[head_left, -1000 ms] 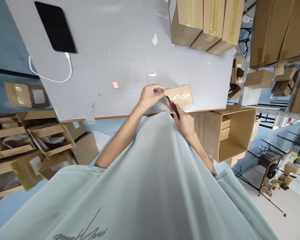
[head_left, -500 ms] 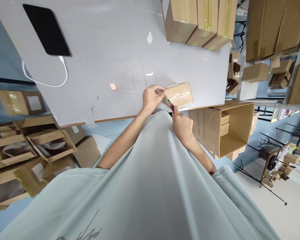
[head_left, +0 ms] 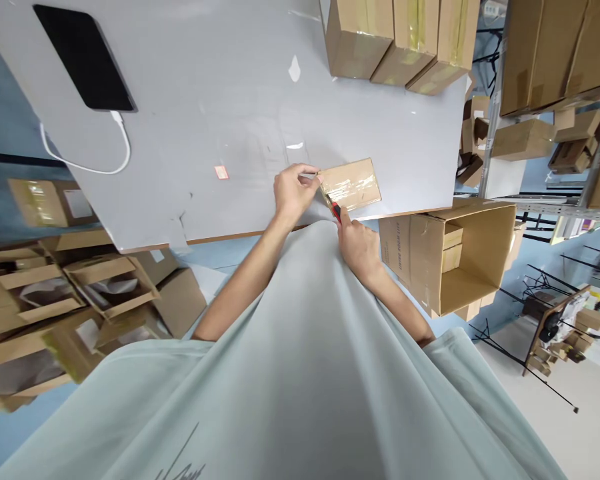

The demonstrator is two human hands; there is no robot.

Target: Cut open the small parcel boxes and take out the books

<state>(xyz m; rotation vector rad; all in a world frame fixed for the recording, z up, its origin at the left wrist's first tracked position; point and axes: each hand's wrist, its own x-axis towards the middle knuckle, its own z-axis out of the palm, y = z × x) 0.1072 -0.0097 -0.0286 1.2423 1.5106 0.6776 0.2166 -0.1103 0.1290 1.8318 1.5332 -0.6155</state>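
Small taped cardboard box (head_left: 351, 183) lies on the worktop (head_left: 190, 80), near the front edge, slightly skewed. Left hand (head_left: 296, 191): thumb and fingers drawn in at the box's far left corner; can't tell if they pinch it. Right hand (head_left: 359, 245): wrapped around a red-and-black cutter (head_left: 337, 212), tip at the box's left end; cut depth not readable. Three taped cartons (head_left: 414, 47) side by side, far right. Phone (head_left: 84, 59) far left, white cable (head_left: 97, 171) attached.

- Left forearm (head_left: 243, 287) angled forward and inward, left hand (head_left: 293, 192) bent into a pinch.
- Right forearm (head_left: 404, 305) slanting inward, right hand (head_left: 359, 245) curled in a grip.
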